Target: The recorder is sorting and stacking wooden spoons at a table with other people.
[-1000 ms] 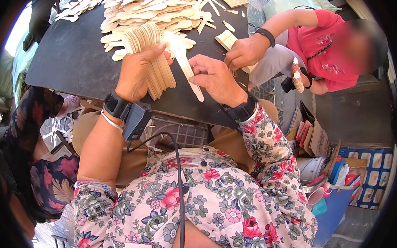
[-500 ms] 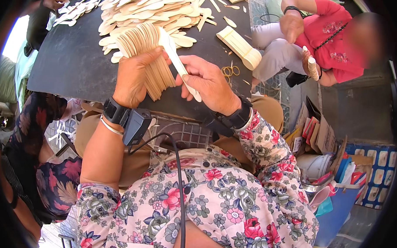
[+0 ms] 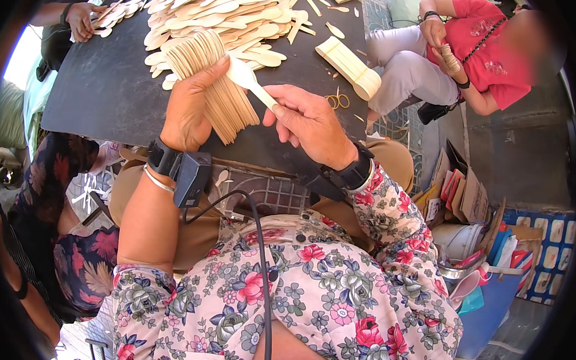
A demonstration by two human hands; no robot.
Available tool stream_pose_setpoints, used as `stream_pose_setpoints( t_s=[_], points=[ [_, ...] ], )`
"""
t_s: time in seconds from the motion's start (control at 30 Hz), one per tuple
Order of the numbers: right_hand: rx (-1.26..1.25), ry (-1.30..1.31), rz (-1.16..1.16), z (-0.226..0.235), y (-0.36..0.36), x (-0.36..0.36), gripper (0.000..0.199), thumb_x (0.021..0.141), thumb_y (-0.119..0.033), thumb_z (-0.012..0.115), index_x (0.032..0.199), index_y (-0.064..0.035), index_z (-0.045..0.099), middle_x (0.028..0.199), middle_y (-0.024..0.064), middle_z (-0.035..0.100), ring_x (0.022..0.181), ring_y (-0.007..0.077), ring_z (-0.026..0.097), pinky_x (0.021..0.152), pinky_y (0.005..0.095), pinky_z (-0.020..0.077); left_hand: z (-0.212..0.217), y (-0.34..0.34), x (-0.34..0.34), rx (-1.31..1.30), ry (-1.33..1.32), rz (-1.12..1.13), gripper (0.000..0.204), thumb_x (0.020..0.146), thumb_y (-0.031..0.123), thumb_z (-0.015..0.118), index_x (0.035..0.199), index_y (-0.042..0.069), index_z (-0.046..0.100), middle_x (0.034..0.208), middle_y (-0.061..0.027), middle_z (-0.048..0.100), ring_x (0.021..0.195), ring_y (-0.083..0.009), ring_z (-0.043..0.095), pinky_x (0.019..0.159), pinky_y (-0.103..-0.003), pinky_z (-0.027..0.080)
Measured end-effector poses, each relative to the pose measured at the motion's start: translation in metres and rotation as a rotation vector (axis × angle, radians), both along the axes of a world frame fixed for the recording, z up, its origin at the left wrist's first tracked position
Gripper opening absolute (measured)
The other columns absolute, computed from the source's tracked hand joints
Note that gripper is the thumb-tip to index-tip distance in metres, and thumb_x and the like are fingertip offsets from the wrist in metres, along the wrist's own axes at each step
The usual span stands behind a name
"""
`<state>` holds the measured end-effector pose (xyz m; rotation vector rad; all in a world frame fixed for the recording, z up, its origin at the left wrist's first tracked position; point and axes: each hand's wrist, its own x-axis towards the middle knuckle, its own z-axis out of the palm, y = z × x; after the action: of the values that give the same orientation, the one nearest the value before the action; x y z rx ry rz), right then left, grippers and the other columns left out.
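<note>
My left hand [image 3: 190,110] is wrapped round a thick stack of pale wooden spoons [image 3: 233,115], fanned slightly at the top, with the thumb along its right side. A single wooden spoon [image 3: 241,75] slants beside the stack, its bowl up against the left thumb and stack edge. My right hand [image 3: 314,125] pinches that spoon's handle between thumb and fingers; the handle's lower end is hidden in the grip. Beyond both hands lies a large heap of loose wooden spoons [image 3: 231,20] on the dark table [image 3: 101,85].
A banded bundle of spoons [image 3: 347,67] and rubber bands [image 3: 338,101] lie to the right. At far left another person's hand [image 3: 81,21] touches spoons. A person in red [image 3: 486,52] sits at right holding a small stack. Cardboard boxes [image 3: 469,189] stand below. A black cable [image 3: 263,276] crosses my front.
The single spoon's bowl is lower, and its handle end no longer shows below my right hand, which shifted slightly right. A hand reached the far-left spoons; the seated person's hands came together.
</note>
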<state>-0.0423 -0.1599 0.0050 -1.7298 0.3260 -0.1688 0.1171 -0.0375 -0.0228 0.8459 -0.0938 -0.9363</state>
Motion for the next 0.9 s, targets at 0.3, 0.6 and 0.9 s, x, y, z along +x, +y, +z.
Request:
stream_pose_setpoints(
  t_s=[0.3, 0.6, 0.9],
  points=[
    [0.04, -0.025, -0.061, -0.007, 0.0, 0.002, 0.028, 0.096, -0.008, 0.047, 0.12, -0.0005, 0.059, 0.078, 0.0022, 0.062, 0.056, 0.0047, 0.05, 0.051, 0.0191, 0.0423, 0.004, -0.001, -0.003, 0.015, 0.002, 0.033, 0.026, 0.09, 0.012, 0.064, 0.112, -0.003, 0.059, 0.101, -0.0109, 0.067, 0.086, -0.0206, 0.067, 0.076, -0.034, 0.056],
    [0.174, -0.142, -0.189, -0.015, 0.002, 0.01, 0.018, 0.096, -0.01, 0.054, 0.108, -0.0001, 0.063, 0.082, 0.0035, 0.065, 0.061, 0.0056, 0.056, 0.049, 0.0181, 0.0427, -0.003, 0.01, -0.001, -0.065, 0.057, -0.042, 0.024, 0.09, 0.007, 0.062, 0.109, -0.007, 0.058, 0.096, -0.014, 0.066, 0.085, -0.0237, 0.067, 0.077, -0.034, 0.056],
    [0.227, -0.165, -0.33, -0.02, -0.005, 0.011, 0.012, 0.089, -0.01, 0.065, 0.094, 0.0013, 0.065, 0.074, 0.0049, 0.066, 0.059, 0.0067, 0.059, 0.047, 0.0193, 0.043, -0.002, 0.01, -0.008, 0.03, 0.038, -0.071, 0.026, 0.088, 0.007, 0.064, 0.11, -0.006, 0.058, 0.093, -0.0138, 0.067, 0.084, -0.0249, 0.067, 0.076, -0.035, 0.056]
  ],
)
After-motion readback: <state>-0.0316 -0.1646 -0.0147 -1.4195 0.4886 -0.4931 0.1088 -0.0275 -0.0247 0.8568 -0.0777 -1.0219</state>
